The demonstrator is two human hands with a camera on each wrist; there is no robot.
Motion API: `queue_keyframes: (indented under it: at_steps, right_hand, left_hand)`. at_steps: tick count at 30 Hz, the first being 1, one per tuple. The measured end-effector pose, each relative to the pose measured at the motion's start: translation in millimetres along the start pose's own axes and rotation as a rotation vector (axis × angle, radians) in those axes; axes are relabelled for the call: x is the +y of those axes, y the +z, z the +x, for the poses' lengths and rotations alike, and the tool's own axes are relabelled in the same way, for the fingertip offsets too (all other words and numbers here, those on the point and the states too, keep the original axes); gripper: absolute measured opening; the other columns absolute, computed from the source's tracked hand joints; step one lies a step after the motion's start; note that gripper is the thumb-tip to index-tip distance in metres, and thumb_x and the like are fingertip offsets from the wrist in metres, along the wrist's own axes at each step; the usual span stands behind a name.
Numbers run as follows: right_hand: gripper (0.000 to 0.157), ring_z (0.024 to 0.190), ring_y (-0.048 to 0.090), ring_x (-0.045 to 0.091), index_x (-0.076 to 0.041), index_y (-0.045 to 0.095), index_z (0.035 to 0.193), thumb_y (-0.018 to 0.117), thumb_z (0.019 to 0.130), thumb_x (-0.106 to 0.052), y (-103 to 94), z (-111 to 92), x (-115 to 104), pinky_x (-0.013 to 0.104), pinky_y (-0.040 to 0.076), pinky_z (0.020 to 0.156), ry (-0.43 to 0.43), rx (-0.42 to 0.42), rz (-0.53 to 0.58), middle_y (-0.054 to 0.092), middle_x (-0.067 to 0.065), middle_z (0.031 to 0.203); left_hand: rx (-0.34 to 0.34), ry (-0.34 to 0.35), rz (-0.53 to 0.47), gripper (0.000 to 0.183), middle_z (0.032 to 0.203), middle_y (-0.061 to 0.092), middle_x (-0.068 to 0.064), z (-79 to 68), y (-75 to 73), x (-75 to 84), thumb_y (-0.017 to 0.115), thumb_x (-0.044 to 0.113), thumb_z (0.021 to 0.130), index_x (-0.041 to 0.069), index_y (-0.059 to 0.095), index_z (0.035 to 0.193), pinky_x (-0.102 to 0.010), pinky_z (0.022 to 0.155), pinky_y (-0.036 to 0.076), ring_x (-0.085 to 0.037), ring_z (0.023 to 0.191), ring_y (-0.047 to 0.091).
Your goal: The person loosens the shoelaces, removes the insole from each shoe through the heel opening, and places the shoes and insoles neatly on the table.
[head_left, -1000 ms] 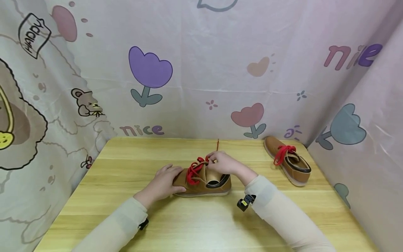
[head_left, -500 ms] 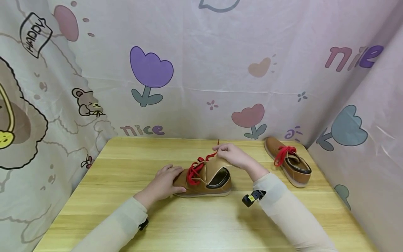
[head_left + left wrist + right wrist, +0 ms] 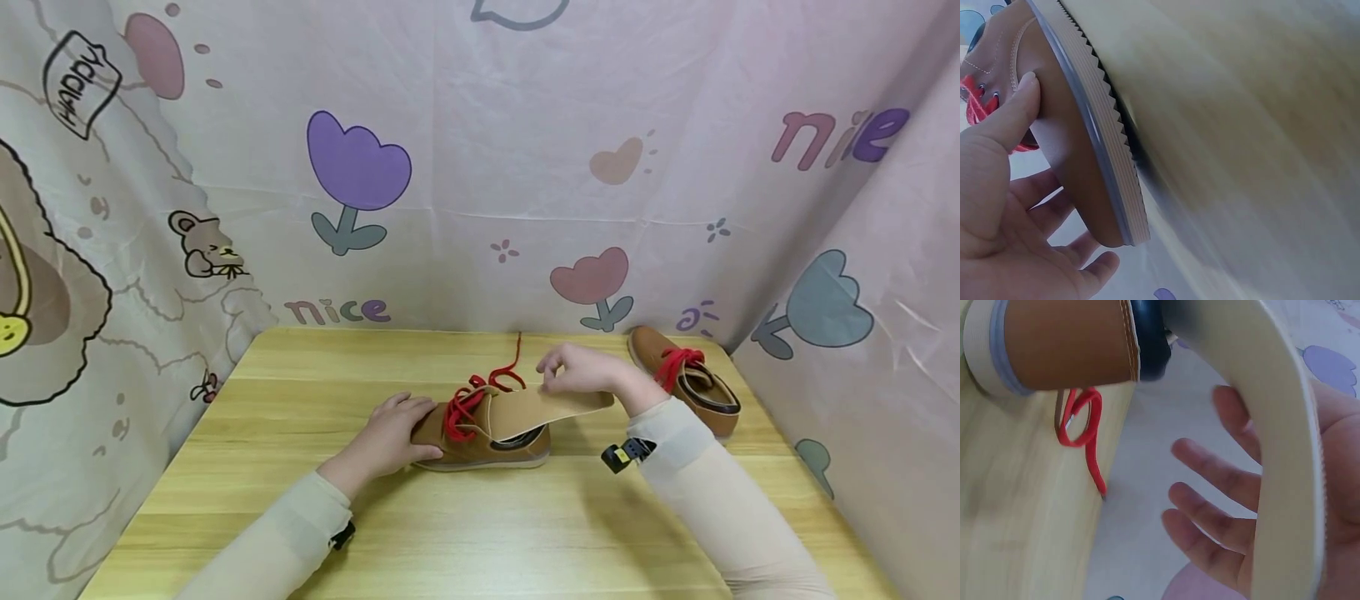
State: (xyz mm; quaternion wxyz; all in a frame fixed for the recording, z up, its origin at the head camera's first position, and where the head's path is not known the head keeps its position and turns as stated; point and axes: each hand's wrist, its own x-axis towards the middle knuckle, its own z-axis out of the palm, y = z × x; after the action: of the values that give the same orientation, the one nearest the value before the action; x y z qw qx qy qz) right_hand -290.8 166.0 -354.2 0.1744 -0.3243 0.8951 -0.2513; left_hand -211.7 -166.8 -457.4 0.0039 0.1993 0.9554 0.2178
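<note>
A brown shoe (image 3: 480,452) with red laces (image 3: 461,410) lies on the table, its toe to the left. My left hand (image 3: 393,433) grips the toe; in the left wrist view the thumb presses one side of the shoe (image 3: 1063,150) and the fingers reach round the other. A tan insole (image 3: 555,407) slants out of the shoe's opening, its front end hidden inside. My right hand (image 3: 588,369) pinches the insole above the heel. In the right wrist view the pale underside of the insole (image 3: 1288,487) covers part of the hand, with several fingers extended beside it.
A second brown shoe (image 3: 716,417) with tied red laces stands at the back right of the wooden table (image 3: 465,533). One loose lace end (image 3: 516,354) trails to the back edge. A printed curtain (image 3: 465,167) hangs behind and at both sides.
My right hand has moved right, drawing the insole from deep in the shoe until much of it sticks out past the heel. The left hand stays on the toe.
</note>
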Motion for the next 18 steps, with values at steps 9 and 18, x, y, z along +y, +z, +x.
queue_keyframes:
  at_steps: [9, 18]
  right_hand:
    - [0.026, 0.128, 0.052, 0.038, -0.014, 0.065, 0.068, 0.069, 0.093, -0.022, -13.6, -20.2, 8.1, 0.054, 0.04, 0.106, 0.08, -0.045, -0.004, 0.064, 0.015, 0.129]
    - [0.025, 0.126, 0.054, 0.037, -0.013, 0.067, 0.072, 0.069, 0.093, -0.025, -26.9, -46.0, 24.8, 0.057, 0.038, 0.108, 0.103, -0.024, 0.038, 0.065, 0.013, 0.127]
  left_hand:
    - [-0.004, 0.002, 0.006, 0.079, 0.147, 0.052, -0.015, 0.8, 1.3, 1.3, 0.082, 0.042, 0.082, 0.003, 0.054, 0.143, -0.067, 0.111, 0.026, -0.047, 0.14, 0.034]
    - [0.0, -0.015, 0.007, 0.078, 0.146, 0.053, -0.015, 0.0, 1.4, 1.3, 0.082, 0.043, 0.081, 0.004, 0.054, 0.143, -0.066, 0.112, 0.025, -0.046, 0.141, 0.034]
